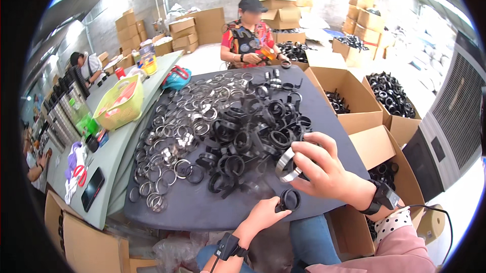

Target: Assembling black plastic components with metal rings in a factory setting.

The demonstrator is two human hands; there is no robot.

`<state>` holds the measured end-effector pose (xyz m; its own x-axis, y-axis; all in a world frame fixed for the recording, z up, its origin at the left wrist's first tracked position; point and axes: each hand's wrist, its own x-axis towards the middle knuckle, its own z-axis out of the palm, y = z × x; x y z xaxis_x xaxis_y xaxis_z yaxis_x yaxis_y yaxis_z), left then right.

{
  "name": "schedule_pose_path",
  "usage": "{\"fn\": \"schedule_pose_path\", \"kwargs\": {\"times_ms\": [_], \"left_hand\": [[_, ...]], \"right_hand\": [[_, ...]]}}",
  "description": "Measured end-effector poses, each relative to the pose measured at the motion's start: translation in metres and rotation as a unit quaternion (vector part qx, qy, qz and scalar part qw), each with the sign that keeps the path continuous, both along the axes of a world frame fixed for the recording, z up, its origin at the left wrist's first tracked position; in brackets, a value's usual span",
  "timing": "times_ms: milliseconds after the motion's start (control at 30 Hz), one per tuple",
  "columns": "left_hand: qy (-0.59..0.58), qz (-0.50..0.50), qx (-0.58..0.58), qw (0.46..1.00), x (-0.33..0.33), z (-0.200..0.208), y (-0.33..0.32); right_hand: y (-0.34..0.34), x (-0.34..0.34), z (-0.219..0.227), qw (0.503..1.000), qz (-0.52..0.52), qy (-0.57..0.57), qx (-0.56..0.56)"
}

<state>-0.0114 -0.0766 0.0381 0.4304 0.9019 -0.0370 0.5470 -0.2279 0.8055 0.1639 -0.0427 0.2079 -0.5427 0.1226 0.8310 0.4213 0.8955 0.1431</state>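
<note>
My left hand [267, 213] is closed on a black ring [290, 200] with a small tab, held by its side at the table's near edge. My right hand [324, 170] grips a wide silver metal ring [286, 167], fingers over its top and right side; its palm side is hidden. Just beyond both hands rises a heap of black rings [243, 141], some with clamp-like tabs. Loose silver rings [195, 111] spread over the left part of the dark table [192, 216].
Across the table another person [248, 45] handles a ring. Open cardboard boxes [362, 120] with black parts line the right side, near a grey slatted machine [448, 116]. On the green table [117, 174] at left lie a phone [93, 189], red scissors [79, 176] and a yellow-green basket [120, 105].
</note>
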Motion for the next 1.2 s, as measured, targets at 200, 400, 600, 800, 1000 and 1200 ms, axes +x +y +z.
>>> {"fn": "schedule_pose_path", "kwargs": {"times_ms": [200, 400, 600, 800, 1000, 1200], "left_hand": [[0.046, 0.001, -0.010, 0.999, 0.012, -0.008, 0.012], [0.075, 0.030, 0.015, 0.997, 0.017, -0.005, 0.014], [0.046, 0.026, 0.033, 0.998, 0.015, -0.009, 0.016], [0.023, 0.013, 0.002, 1.000, 0.008, -0.007, 0.014], [0.038, 0.000, -0.041, 0.998, 0.014, 0.003, 0.014], [0.029, 0.001, -0.054, 0.998, 0.010, -0.001, 0.012]], "right_hand": [[-0.003, 0.038, -0.020, 0.999, 0.017, 0.033, -0.012], [-0.008, 0.067, -0.074, 0.911, 0.068, 0.112, -0.390], [-0.031, 0.112, -0.190, 0.780, 0.051, 0.223, -0.582], [-0.035, 0.119, -0.170, 0.871, -0.175, -0.086, -0.450], [-0.035, 0.099, -0.180, 0.896, -0.239, -0.160, -0.339], [-0.044, 0.070, -0.151, 0.940, -0.283, -0.141, -0.129]]}}
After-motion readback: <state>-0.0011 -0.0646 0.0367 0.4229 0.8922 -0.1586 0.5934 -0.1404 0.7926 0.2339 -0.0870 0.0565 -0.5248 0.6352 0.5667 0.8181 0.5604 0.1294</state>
